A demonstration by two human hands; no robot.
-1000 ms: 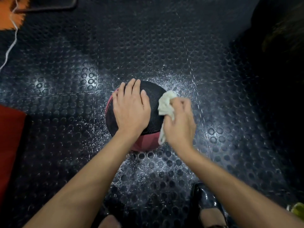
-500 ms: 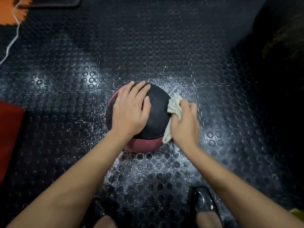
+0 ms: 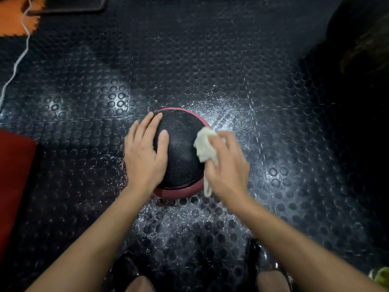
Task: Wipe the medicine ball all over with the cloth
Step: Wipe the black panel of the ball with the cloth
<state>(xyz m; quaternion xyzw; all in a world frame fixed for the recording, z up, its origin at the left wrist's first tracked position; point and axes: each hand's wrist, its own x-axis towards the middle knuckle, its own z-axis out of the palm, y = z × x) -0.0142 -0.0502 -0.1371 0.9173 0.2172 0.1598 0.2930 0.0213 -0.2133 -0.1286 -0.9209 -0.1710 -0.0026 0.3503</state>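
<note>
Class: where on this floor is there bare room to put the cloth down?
Free: studded floor beyond the ball; also between ball and red mat. Crowded: near side, with both forearms and shoes. Right hand grips the cloth.

— What's underfoot?

— A black rubber floor studded with round raised dots [image 3: 88,114], laid in square tiles; thin seams run across it.

— How is it lit?

— Bright from above at the middle, where the studs shine and fine white specks glint. The far right falls into deep shadow.

— Anything at the edges?

— An orange foam mat corner [image 3: 10,22] at the top left, with a thin white cord [image 3: 20,57] trailing down from it. Beside it lies a dark flat rectangular mat [image 3: 69,6]. A dull red padded block [image 3: 14,178] sits at the left edge.
</note>
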